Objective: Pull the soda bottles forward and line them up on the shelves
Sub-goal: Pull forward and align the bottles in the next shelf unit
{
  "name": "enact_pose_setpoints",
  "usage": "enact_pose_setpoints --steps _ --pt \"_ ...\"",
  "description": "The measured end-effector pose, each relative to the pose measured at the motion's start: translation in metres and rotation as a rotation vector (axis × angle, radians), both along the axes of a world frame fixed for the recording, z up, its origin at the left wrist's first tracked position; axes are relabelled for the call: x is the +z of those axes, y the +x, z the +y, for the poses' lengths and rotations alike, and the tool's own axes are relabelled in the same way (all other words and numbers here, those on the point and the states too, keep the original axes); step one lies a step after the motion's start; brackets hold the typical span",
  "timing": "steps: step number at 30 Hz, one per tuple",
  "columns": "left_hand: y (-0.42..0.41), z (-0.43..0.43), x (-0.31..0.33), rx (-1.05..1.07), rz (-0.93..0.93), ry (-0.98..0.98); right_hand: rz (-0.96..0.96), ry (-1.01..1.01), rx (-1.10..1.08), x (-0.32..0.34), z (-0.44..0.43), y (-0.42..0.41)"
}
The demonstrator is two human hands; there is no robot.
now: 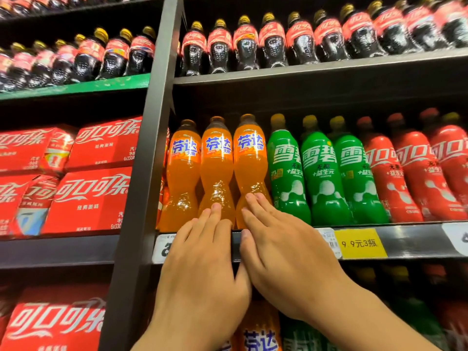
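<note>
Middle shelf, left end, hard against the grey upright: three orange soda bottles, upright, side by side, bases at the front edge, labels facing out. More orange behind the leftmost one, too hidden to count.

Left hand: fingers straight and together, gripping nothing. Tips laid on the lower body of the middle orange bottle, palm across the shelf's front edge.

Right hand: fingers straight, slightly spread, gripping nothing. Tips laid on the lower body of the rightmost orange bottle, thumb on the front edge. Just beside the left hand, sides touching.

Same shelf, rightward: three green bottles, the first just beside the rightmost orange one. Then red bottles out to the right edge of view. All upright at the front edge.

On the front edge strip: white label at the left end, half covered by the left hand. Yellow price tag below the green bottles.

Upper shelf: row of dark cola bottles with red labels and yellow caps.

Left of the upright: red cartons, stacked in tiers.

Under the wrists: lower bottles, orange and green, blurred and mostly blocked by both forearms.
</note>
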State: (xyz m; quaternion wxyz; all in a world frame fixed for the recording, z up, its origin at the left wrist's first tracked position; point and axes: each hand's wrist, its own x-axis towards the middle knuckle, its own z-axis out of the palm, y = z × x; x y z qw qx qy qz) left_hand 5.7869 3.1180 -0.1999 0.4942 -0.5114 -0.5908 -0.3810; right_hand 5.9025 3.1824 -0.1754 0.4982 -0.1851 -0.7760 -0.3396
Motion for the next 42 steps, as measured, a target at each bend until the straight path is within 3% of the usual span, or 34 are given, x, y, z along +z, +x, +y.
enact_pose_setpoints --steps 4,10,18,21,24,26,29,34,42 --pt "0.001 -0.001 0.003 -0.004 -0.001 -0.008 -0.008 -0.06 0.037 0.005 0.001 -0.001" --pt "0.002 -0.003 0.01 0.008 0.004 -0.031 0.008 0.122 -0.016 0.009 0.007 -0.002" --pt "-0.004 0.0 0.017 0.052 -0.024 -0.091 0.002 0.151 -0.004 0.011 0.015 -0.003" --pt "-0.005 0.001 0.015 0.047 -0.033 -0.106 -0.017 0.104 0.005 0.01 0.012 -0.002" --pt "-0.007 0.001 0.018 0.017 -0.082 -0.08 0.042 -0.064 0.162 0.011 0.012 -0.003" --pt "-0.012 -0.002 0.023 0.139 -0.083 -0.059 0.102 -0.108 0.192 0.015 0.016 -0.001" --pt "-0.021 -0.004 0.029 0.382 0.011 -0.213 0.048 -0.153 0.098 0.021 0.02 0.002" --pt "-0.02 -0.007 0.03 0.5 0.062 -0.334 -0.056 -0.206 0.024 0.021 0.022 0.0" --pt "-0.006 -0.003 0.032 0.297 0.01 -0.298 -0.044 -0.235 0.006 0.02 0.026 0.015"
